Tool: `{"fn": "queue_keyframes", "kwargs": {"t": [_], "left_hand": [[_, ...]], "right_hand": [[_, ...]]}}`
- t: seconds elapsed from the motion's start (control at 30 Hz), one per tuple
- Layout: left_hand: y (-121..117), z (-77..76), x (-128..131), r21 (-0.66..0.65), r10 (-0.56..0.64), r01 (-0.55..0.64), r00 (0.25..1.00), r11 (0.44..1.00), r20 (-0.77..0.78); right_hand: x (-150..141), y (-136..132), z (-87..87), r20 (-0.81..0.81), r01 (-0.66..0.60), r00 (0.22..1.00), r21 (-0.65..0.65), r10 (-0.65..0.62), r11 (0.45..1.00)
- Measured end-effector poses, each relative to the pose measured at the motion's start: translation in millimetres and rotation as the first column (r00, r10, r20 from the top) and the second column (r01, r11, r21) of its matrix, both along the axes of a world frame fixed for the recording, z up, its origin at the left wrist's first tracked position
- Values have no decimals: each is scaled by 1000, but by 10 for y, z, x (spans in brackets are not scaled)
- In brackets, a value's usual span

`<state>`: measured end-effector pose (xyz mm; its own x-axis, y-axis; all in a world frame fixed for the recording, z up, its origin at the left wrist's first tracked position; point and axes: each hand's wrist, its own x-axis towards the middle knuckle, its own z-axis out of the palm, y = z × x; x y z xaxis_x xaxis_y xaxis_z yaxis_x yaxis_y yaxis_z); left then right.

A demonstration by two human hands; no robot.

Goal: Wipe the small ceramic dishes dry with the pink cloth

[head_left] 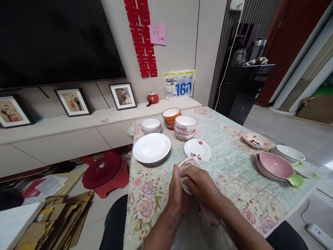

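My left hand [177,194] and my right hand [201,184] are closed together on a small white bowl with a pink pattern [187,164], tilted on its side above the flowered tablecloth [234,166]. A pale cloth [208,217] hangs below my right hand. Just beyond the bowl lies a stack of small flowered plates [197,150], and to its left a stack of large white plates [151,148].
Stacked bowls stand at the table's far end: white [150,125], orange [171,115], pink-patterned [185,127]. Pink leaf-shaped dishes [275,166] and white dishes [290,153] sit at the right. A red stool [104,172] and cardboard [59,218] lie on the floor at the left.
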<state>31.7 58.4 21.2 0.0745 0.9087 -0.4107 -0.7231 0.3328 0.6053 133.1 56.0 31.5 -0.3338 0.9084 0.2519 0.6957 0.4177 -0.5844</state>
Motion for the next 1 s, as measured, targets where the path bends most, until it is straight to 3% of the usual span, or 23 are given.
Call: {"fn": "queue_keyframes", "kwargs": {"t": [0.1, 0.27, 0.37, 0.47, 0.53, 0.6, 0.7, 0.83, 1.0], "left_hand": [[7, -31, 31, -29, -56, 58, 995, 998, 81], [9, -61, 28, 11, -53, 53, 995, 999, 85], [26, -67, 19, -21, -26, 28, 996, 999, 82], [43, -63, 8, -61, -41, 46, 995, 997, 86], [40, -57, 3, -65, -73, 79, 992, 995, 99], [22, -58, 4, -58, -91, 97, 990, 994, 109], [-19, -90, 20, 4, -142, 142, 985, 990, 99], [-65, -153, 38, 160, -155, 151, 988, 976, 12], [-104, -117, 6, 376, -87, 177, 966, 910, -244]], "right_hand": [[-19, 37, -95, 105, 42, 993, 133, -56, 990], [-25, 19, -136, 313, 194, 911, 248, -268, 949], [51, 34, -112, 303, 235, 888, 351, -347, 906], [162, 78, -71, 175, 308, 895, 425, -411, 851], [205, 103, -51, 80, 292, 930, 432, -359, 853], [202, 116, -55, 41, 195, 971, 430, -235, 881], [146, 124, -102, 99, 71, 987, 443, -128, 893], [133, 136, -125, 244, 74, 951, 417, -190, 906], [281, 161, -6, 265, 264, 909, 231, -322, 936]]}}
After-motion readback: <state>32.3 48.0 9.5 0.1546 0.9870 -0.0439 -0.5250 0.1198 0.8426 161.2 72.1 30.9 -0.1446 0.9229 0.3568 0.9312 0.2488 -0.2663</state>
